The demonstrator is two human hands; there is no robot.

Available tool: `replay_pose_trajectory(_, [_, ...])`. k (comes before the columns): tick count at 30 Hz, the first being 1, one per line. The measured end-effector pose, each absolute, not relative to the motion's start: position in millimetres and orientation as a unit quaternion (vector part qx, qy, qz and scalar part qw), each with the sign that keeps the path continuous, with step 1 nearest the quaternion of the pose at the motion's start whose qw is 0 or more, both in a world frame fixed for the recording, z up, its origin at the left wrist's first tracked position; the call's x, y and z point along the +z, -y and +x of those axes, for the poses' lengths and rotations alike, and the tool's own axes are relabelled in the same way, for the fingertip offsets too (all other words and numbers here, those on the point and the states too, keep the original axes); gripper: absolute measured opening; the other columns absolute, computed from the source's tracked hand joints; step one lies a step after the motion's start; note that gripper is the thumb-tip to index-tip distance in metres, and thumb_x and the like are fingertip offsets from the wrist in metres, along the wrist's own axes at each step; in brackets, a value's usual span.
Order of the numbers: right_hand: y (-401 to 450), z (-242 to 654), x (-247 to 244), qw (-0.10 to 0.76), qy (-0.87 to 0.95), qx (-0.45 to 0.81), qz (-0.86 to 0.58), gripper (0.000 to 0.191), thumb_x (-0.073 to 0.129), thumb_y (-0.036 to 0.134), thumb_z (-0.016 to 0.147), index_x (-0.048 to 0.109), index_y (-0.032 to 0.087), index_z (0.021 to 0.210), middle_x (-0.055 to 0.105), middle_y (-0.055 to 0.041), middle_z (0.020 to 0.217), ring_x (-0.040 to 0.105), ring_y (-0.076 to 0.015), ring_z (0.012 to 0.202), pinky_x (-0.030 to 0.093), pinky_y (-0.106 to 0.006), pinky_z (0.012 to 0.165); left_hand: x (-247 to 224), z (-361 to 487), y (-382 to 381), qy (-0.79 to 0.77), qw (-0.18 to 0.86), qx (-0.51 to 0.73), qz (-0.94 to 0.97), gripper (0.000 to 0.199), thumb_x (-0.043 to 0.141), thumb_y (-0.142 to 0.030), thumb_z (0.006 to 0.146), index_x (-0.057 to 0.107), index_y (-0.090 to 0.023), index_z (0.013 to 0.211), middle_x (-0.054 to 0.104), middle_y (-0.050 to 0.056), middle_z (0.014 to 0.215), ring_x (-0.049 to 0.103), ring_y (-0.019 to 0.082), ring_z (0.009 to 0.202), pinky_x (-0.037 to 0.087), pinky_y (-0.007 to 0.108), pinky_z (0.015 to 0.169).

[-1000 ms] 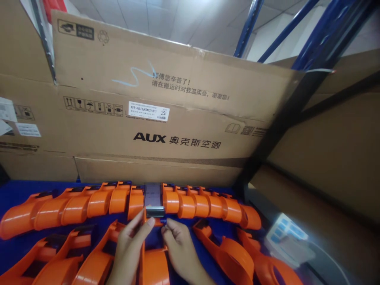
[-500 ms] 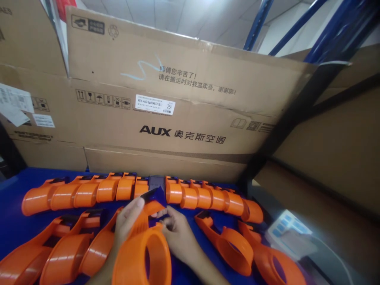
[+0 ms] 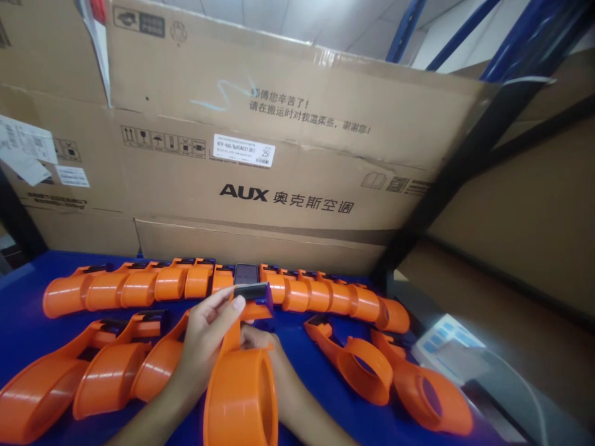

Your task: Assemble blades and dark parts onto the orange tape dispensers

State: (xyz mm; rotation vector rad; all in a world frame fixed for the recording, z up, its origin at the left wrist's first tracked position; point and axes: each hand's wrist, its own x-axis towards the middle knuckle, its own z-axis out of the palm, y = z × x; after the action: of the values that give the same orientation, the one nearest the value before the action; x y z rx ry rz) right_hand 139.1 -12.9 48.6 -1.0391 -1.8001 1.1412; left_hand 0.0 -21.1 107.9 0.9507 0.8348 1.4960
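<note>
Head view: glossy orange plastic tool (image 3: 239, 396), pinched at its dark head by thumb and fingers of left hand (image 3: 209, 328), over smooth blue tabletop (image 3: 311, 365). Behind the neck, right hand (image 3: 261, 339) with fingers bent, apparently, but too hidden to tell any grip. Beyond, curved row of matching tools (image 3: 139, 288) before flat cardboard carton (image 3: 297, 155); bare strip to the right. Lowest, wide open hoop, shiny-walled.

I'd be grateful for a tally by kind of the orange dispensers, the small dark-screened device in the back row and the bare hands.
Orange dispensers: 18
Dark-screened device: 1
Bare hands: 2
Total: 21
</note>
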Motion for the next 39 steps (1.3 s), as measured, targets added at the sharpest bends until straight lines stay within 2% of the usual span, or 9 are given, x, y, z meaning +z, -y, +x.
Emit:
replay_pose_trajectory(5, [13, 142, 50, 0.352, 0.735, 0.414, -0.406, 0.007, 0.067, 0.019, 0.081, 0.066, 0.019, 0.074, 0.068, 0.0006, 0.071, 0.057, -0.0164, 0.064, 0.038, -0.023, 0.056, 107, 0, 19, -0.362, 0.558, 0.633, 0.396, 0.039, 0.080, -0.043, 0.080, 0.079, -0.016, 0.108, 0.080, 0.006, 0.091, 0.071, 0.020, 0.079, 0.053, 0.024, 0.068])
replay_pose_trajectory(10, [12, 143, 48, 0.311, 0.775, 0.357, -0.418, 0.028, 0.064, 0.016, 0.082, 0.053, 0.020, 0.056, 0.057, 0.0013, 0.057, 0.048, -0.0140, 0.055, 0.030, -0.025, 0.052, 106, 2, 17, -0.370, 0.548, 0.637, 0.396, 0.036, 0.081, -0.043, 0.079, 0.080, -0.016, 0.102, 0.080, 0.006, 0.088, 0.071, 0.022, 0.085, 0.054, 0.024, 0.077])
replay_pose_trajectory(12, [9, 145, 52, 0.324, 0.779, 0.316, -0.434, 0.030, 0.064, 0.018, 0.085, 0.054, 0.020, 0.056, 0.059, -0.0002, 0.058, 0.050, -0.0147, 0.055, 0.030, -0.025, 0.053, 104, 3, 16, -0.372, 0.548, 0.637, 0.394, 0.036, 0.081, -0.044, 0.079, 0.080, -0.016, 0.101, 0.080, 0.006, 0.089, 0.071, 0.022, 0.086, 0.054, 0.025, 0.077])
replay_pose_trajectory(17, [-4, 167, 71, 0.436, 0.716, 0.255, -0.482, 0.018, 0.059, 0.033, 0.095, 0.072, 0.022, 0.089, 0.072, -0.0059, 0.080, 0.063, -0.0207, 0.070, 0.043, -0.027, 0.063, 90, 4, 8, -0.389, 0.519, 0.650, 0.396, 0.038, 0.085, -0.045, 0.073, 0.079, -0.018, 0.099, 0.079, 0.006, 0.092, 0.072, 0.024, 0.088, 0.054, 0.027, 0.076])
replay_pose_trajectory(20, [-8, 182, 82, 0.472, 0.700, 0.253, -0.473, 0.025, 0.056, 0.031, 0.096, 0.068, 0.020, 0.115, 0.073, -0.0050, 0.083, 0.061, -0.0192, 0.066, 0.046, -0.029, 0.064, 79, 5, 4, -0.405, 0.513, 0.635, 0.412, 0.042, 0.083, -0.049, 0.074, 0.076, -0.018, 0.101, 0.071, 0.001, 0.071, 0.066, 0.017, 0.064, 0.050, 0.023, 0.059])
replay_pose_trajectory(23, [-6, 188, 87, 0.466, 0.737, 0.217, -0.440, 0.039, 0.059, 0.023, 0.090, 0.063, 0.022, 0.128, 0.075, -0.0054, 0.095, 0.063, -0.0201, 0.074, 0.050, -0.030, 0.070, 68, 7, 1, -0.398, 0.542, 0.612, 0.416, 0.045, 0.079, -0.053, 0.078, 0.071, -0.019, 0.106, 0.059, -0.005, 0.058, 0.057, 0.013, 0.048, 0.043, 0.021, 0.048])
replay_pose_trajectory(25, [-3, 186, 87, 0.454, 0.755, 0.174, -0.440, 0.044, 0.064, 0.023, 0.087, 0.063, 0.023, 0.131, 0.075, -0.0065, 0.104, 0.066, -0.0220, 0.082, 0.052, -0.033, 0.076, 62, 9, -1, -0.393, 0.556, 0.605, 0.413, 0.047, 0.078, -0.053, 0.078, 0.068, -0.020, 0.110, 0.059, -0.006, 0.061, 0.057, 0.012, 0.047, 0.044, 0.021, 0.048])
replay_pose_trajectory(28, [0, 180, 83, 0.447, 0.755, 0.129, -0.462, 0.041, 0.064, 0.025, 0.089, 0.064, 0.022, 0.130, 0.075, -0.0070, 0.100, 0.068, -0.0236, 0.086, 0.053, -0.035, 0.080, 54, 14, -2, -0.391, 0.569, 0.602, 0.402, 0.048, 0.080, -0.050, 0.078, 0.066, -0.021, 0.113, 0.061, -0.005, 0.067, 0.054, 0.010, 0.049, 0.044, 0.021, 0.051])
replay_pose_trajectory(39, [-1, 177, 71, 0.434, 0.797, 0.034, -0.419, 0.029, 0.059, 0.023, 0.090, 0.070, 0.018, 0.117, 0.072, -0.0075, 0.082, 0.068, -0.0231, 0.077, 0.055, -0.032, 0.069, 49, 15, -3, -0.385, 0.595, 0.562, 0.427, 0.039, 0.082, -0.048, 0.078, 0.068, -0.019, 0.100, 0.046, -0.010, 0.051, 0.036, 0.005, 0.041, 0.030, 0.017, 0.042])
